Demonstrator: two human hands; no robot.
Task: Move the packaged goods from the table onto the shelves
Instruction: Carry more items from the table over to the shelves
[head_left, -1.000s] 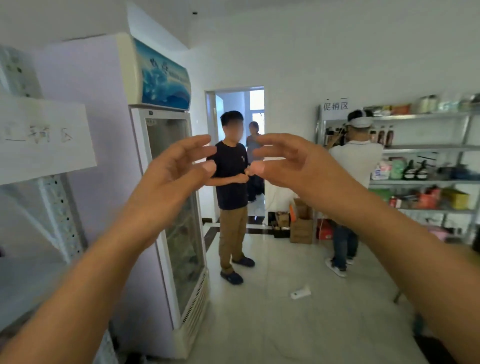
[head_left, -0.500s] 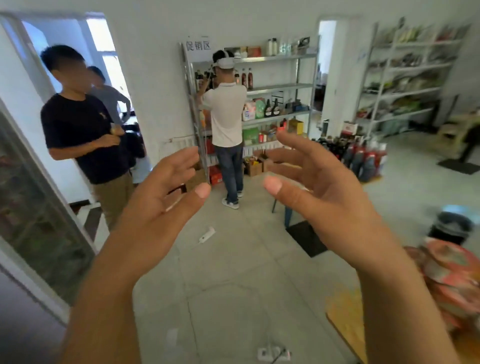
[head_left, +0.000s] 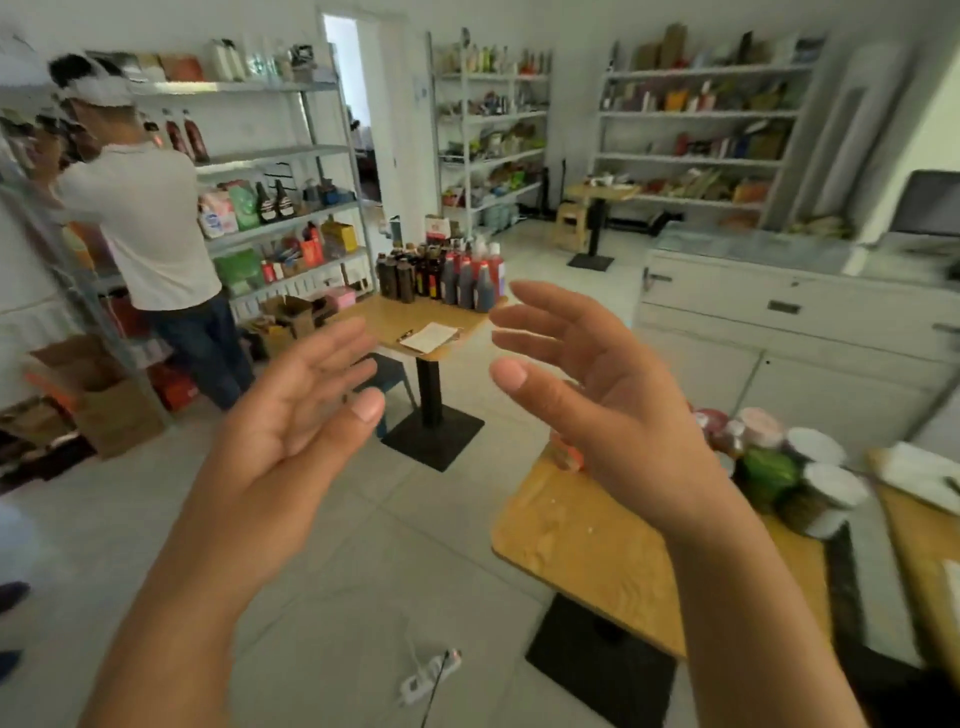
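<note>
Left hand (head_left: 291, 415), right hand (head_left: 613, 410) — labels (head_left: 214, 221) blurred

Near table (head_left: 587, 540) in lower right of frame; packaged goods (head_left: 810, 467) on its right part. Far table (head_left: 410, 317) in centre, behind; bottles (head_left: 441, 275) on its far edge, paper (head_left: 430, 336) on near edge. Shelves (head_left: 691, 158) along back wall, upper left to upper right. Person (head_left: 145, 223) before leftmost shelves. Power strip (head_left: 428, 675) on floor, bottom centre.
</note>
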